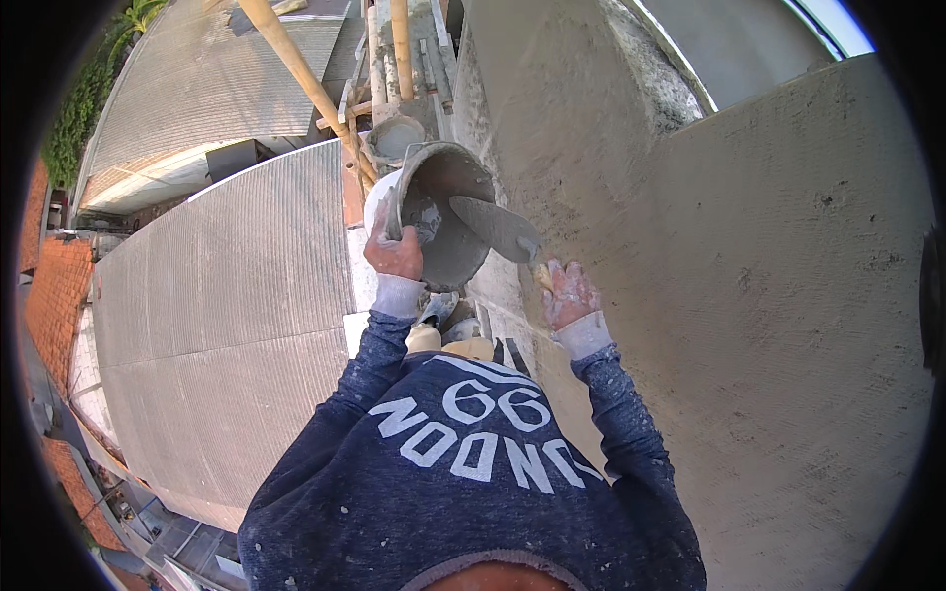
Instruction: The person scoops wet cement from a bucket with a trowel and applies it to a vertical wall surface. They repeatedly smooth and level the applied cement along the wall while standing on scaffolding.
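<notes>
My left hand point(396, 253) grips the rim of a bucket point(463, 264) caked with grey mortar, its mouth tilted toward me. Some wet mortar point(426, 219) shows inside. My right hand point(570, 295) is closed around the handle of a trowel point(498, 229), whose rounded, mortar-coated blade reaches left over the bucket's mouth. Beside my right hand rises a wall point(749, 266) covered in grey plaster with a rough, streaked surface. Dried mortar spots both my hands and sleeves.
My feet point(439, 310) stand on a narrow ledge beside the wall. A second mortar-stained bucket point(396, 138) sits just beyond. Bamboo poles point(296, 74) rise at the far left of the ledge. Corrugated roofs point(232, 325) lie below on the left, and a wall opening point(739, 49) is at the upper right.
</notes>
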Demonstrator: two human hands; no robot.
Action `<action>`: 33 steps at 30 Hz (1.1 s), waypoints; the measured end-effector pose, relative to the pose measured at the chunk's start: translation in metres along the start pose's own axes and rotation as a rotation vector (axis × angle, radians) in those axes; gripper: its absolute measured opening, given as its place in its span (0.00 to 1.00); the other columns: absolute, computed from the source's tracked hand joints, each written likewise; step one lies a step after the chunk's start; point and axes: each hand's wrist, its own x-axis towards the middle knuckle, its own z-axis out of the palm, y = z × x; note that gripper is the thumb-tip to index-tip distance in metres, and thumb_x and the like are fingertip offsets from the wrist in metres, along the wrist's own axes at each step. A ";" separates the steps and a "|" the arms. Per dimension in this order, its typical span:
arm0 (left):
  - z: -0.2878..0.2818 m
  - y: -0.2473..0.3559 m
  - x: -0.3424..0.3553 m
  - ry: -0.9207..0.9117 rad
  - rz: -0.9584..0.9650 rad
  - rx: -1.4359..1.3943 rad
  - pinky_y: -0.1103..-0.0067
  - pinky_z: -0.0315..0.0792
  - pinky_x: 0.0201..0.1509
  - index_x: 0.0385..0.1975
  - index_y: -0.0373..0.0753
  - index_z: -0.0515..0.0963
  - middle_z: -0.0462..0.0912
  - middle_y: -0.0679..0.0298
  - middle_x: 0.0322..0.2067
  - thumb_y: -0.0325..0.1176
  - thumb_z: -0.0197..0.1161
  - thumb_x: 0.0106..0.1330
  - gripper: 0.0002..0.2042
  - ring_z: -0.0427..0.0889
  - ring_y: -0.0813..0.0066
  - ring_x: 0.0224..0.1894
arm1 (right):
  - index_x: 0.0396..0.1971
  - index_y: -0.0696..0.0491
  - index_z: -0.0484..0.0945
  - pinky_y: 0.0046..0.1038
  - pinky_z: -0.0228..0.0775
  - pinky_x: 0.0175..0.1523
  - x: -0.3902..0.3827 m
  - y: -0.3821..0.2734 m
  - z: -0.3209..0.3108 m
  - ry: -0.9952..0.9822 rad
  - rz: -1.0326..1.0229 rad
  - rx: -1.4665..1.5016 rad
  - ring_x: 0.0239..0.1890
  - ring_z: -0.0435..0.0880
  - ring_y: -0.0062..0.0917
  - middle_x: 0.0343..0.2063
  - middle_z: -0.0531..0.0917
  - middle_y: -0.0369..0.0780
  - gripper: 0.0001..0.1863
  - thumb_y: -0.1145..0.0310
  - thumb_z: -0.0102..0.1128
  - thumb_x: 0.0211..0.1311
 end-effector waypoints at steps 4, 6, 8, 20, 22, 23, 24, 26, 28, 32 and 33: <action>0.032 0.037 -0.008 -0.140 0.175 0.012 0.68 0.62 0.68 0.56 0.32 0.75 0.78 0.47 0.54 0.21 0.54 0.49 0.28 0.74 0.53 0.62 | 0.61 0.49 0.68 0.46 0.70 0.50 0.033 -0.021 0.013 0.259 -0.050 -0.092 0.49 0.74 0.46 0.46 0.72 0.50 0.27 0.67 0.56 0.58; 0.035 0.048 -0.006 -0.153 0.145 0.032 0.69 0.63 0.68 0.55 0.31 0.75 0.78 0.47 0.54 0.21 0.54 0.50 0.27 0.74 0.54 0.61 | 0.60 0.49 0.68 0.46 0.70 0.50 0.035 -0.025 0.010 0.110 -0.064 -0.075 0.50 0.74 0.46 0.46 0.72 0.50 0.26 0.67 0.55 0.58; 0.034 0.052 -0.003 -0.173 0.113 0.004 0.70 0.63 0.67 0.55 0.30 0.75 0.78 0.46 0.54 0.21 0.53 0.50 0.27 0.75 0.56 0.61 | 0.60 0.49 0.68 0.46 0.70 0.51 0.032 -0.023 0.001 -0.015 -0.070 -0.096 0.51 0.74 0.44 0.47 0.72 0.50 0.26 0.67 0.54 0.59; 0.047 0.073 -0.005 -0.455 0.436 0.056 0.63 0.50 0.74 0.56 0.35 0.76 0.79 0.49 0.53 0.18 0.51 0.48 0.29 0.68 0.52 0.66 | 0.61 0.48 0.68 0.40 0.67 0.59 0.051 0.008 -0.027 -0.244 -0.059 -0.098 0.54 0.78 0.41 0.52 0.77 0.49 0.29 0.65 0.57 0.57; 0.044 0.073 -0.001 -0.473 0.428 0.019 0.65 0.55 0.72 0.55 0.34 0.76 0.79 0.47 0.53 0.18 0.51 0.48 0.28 0.69 0.52 0.65 | 0.60 0.49 0.70 0.39 0.68 0.58 0.046 0.021 -0.019 -0.337 -0.026 0.034 0.53 0.79 0.39 0.49 0.80 0.48 0.28 0.63 0.59 0.57; 0.042 0.071 0.000 -0.476 0.400 0.002 0.66 0.57 0.71 0.54 0.34 0.77 0.79 0.47 0.53 0.18 0.51 0.48 0.28 0.70 0.53 0.65 | 0.58 0.49 0.72 0.39 0.69 0.57 0.043 0.024 -0.013 -0.410 -0.012 0.176 0.51 0.80 0.40 0.46 0.81 0.48 0.27 0.61 0.60 0.56; 0.041 0.067 0.001 -0.478 0.371 -0.020 0.67 0.59 0.70 0.54 0.33 0.77 0.79 0.47 0.53 0.19 0.52 0.48 0.28 0.71 0.53 0.64 | 0.56 0.50 0.73 0.38 0.70 0.56 0.041 0.026 -0.007 -0.411 -0.001 0.297 0.50 0.81 0.41 0.44 0.82 0.48 0.27 0.60 0.62 0.55; 0.038 0.055 0.001 -0.430 0.265 -0.021 0.70 0.63 0.67 0.53 0.31 0.77 0.80 0.47 0.52 0.20 0.52 0.48 0.26 0.74 0.57 0.61 | 0.55 0.51 0.75 0.37 0.71 0.56 0.037 0.025 0.009 -0.446 0.008 0.502 0.49 0.81 0.42 0.43 0.83 0.48 0.28 0.57 0.64 0.54; 0.037 0.039 0.000 -0.363 0.140 -0.041 0.73 0.66 0.64 0.52 0.30 0.77 0.81 0.49 0.50 0.21 0.53 0.49 0.25 0.78 0.60 0.57 | 0.57 0.53 0.73 0.35 0.72 0.57 0.035 0.013 0.029 -0.531 0.026 0.666 0.51 0.80 0.43 0.46 0.82 0.50 0.31 0.57 0.66 0.53; 0.028 0.004 0.000 -0.179 -0.079 -0.034 0.76 0.72 0.55 0.51 0.28 0.77 0.84 0.55 0.44 0.23 0.55 0.50 0.24 0.82 0.67 0.46 | 0.53 0.55 0.76 0.35 0.71 0.56 0.014 -0.004 0.062 -0.348 0.078 0.763 0.49 0.81 0.40 0.44 0.83 0.49 0.30 0.54 0.67 0.53; 0.023 -0.005 -0.001 -0.128 -0.129 -0.003 0.77 0.73 0.52 0.51 0.27 0.77 0.84 0.57 0.42 0.23 0.55 0.50 0.24 0.82 0.69 0.43 | 0.53 0.56 0.76 0.35 0.71 0.56 0.010 -0.001 0.066 -0.339 0.081 0.773 0.48 0.81 0.39 0.43 0.83 0.49 0.29 0.54 0.67 0.53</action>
